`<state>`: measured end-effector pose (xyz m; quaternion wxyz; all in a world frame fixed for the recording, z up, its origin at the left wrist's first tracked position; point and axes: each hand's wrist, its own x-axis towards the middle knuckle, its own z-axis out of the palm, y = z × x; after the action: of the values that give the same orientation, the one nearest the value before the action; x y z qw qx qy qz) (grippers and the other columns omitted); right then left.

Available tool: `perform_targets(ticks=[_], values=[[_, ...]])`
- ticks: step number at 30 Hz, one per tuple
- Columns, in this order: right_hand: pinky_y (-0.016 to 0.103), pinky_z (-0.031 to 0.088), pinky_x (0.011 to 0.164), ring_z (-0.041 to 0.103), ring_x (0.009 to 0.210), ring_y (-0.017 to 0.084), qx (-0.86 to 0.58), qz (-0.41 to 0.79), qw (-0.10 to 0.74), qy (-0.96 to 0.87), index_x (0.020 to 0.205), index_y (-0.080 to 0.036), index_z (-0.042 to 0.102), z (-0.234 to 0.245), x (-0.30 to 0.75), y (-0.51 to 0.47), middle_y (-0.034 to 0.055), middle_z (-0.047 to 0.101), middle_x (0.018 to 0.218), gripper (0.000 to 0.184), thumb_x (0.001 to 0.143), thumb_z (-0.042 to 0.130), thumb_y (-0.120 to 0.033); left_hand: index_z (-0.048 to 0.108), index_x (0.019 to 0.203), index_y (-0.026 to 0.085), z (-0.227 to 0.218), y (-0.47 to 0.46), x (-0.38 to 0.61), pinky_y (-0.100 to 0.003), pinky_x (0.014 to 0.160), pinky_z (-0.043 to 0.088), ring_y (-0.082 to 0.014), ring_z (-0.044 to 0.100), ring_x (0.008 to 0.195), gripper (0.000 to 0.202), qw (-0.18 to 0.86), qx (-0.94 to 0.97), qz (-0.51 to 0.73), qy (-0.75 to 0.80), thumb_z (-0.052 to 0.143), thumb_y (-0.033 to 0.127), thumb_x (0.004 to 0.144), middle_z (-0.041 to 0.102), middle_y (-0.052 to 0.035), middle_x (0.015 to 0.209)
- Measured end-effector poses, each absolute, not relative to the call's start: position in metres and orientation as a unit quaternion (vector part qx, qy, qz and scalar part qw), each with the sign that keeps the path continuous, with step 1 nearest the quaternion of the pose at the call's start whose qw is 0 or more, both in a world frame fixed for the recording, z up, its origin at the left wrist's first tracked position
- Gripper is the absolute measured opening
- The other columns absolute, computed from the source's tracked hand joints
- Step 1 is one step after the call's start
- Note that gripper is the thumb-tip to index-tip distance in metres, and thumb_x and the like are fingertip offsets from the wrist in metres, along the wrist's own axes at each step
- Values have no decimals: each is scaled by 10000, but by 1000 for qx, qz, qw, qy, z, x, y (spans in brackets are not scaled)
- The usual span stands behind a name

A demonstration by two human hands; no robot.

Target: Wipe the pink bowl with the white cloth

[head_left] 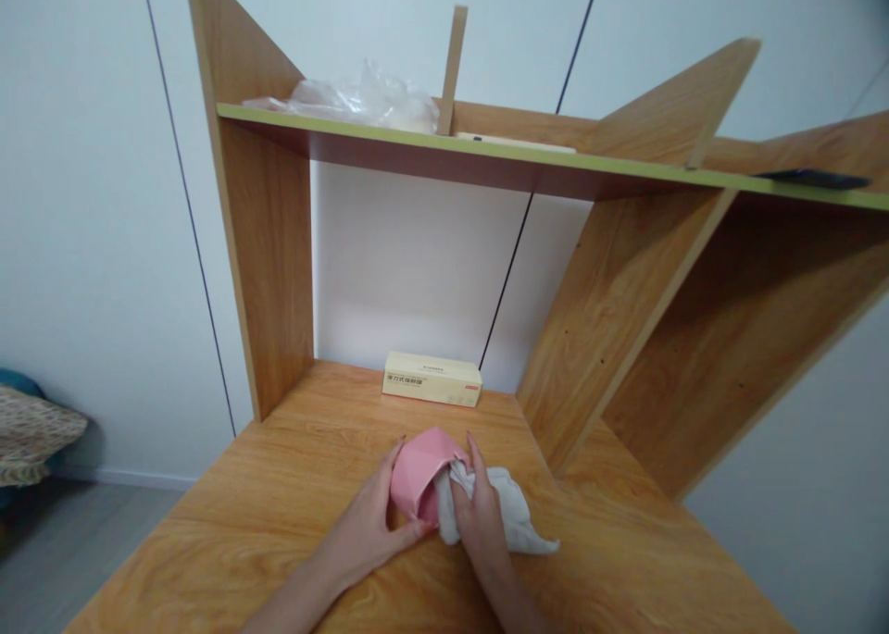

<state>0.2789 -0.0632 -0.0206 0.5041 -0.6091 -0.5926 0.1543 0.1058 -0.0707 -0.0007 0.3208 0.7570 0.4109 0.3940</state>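
Observation:
A pink faceted bowl [425, 460] is tipped on its side over the wooden desk, its opening turned toward the lower right. My left hand [379, 523] grips it from the left, with the thumb at the near rim. In my right hand [479, 514] is a light grey cloth [512, 509], partly pushed into the bowl's opening. Some right fingers rest on the rim, while others are hidden by the cloth. The cloth's loose end trails to the right over the desk.
A cream box [431, 380] with printed lettering stands at the back of the desk [312, 486]. Overhead, a shelf [389, 143] carries a clear plastic bag [361, 97] and a dark flat object [812, 179]. An upright panel [618, 329] borders the right side.

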Motion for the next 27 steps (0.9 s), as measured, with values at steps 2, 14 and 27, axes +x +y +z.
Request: perform_targets(ticks=[2, 14, 27], values=[[234, 471, 581, 607, 637, 162, -599, 187, 510, -588, 1296, -154, 317, -18, 278, -63, 39, 650, 804, 565, 738, 380, -213, 261, 1298, 134, 1, -72, 108, -382, 979, 320, -253, 408, 1162, 724, 337, 757, 395, 396, 617, 355, 708, 432, -147, 1269], [231, 318, 408, 497, 421, 161, -689, 78, 417, -587, 1276, -155, 376, -10, 279, -62, -52, 489, 446, 594, 700, 491, -243, 377, 1174, 142, 2, -72, 110, -327, 812, 454, -239, 572, 920, 594, 263, 747, 404, 458, 553, 229, 614, 588, -96, 1055], [225, 405, 509, 578, 530, 167, -625, 160, 435, -628, 1339, -174, 227, -17, 279, -62, -37, 589, 562, 675, 708, 462, -219, 371, 1253, 164, 2, -72, 103, -354, 878, 418, -258, 544, 987, 669, 244, 785, 370, 433, 563, 292, 625, 572, -103, 1110]])
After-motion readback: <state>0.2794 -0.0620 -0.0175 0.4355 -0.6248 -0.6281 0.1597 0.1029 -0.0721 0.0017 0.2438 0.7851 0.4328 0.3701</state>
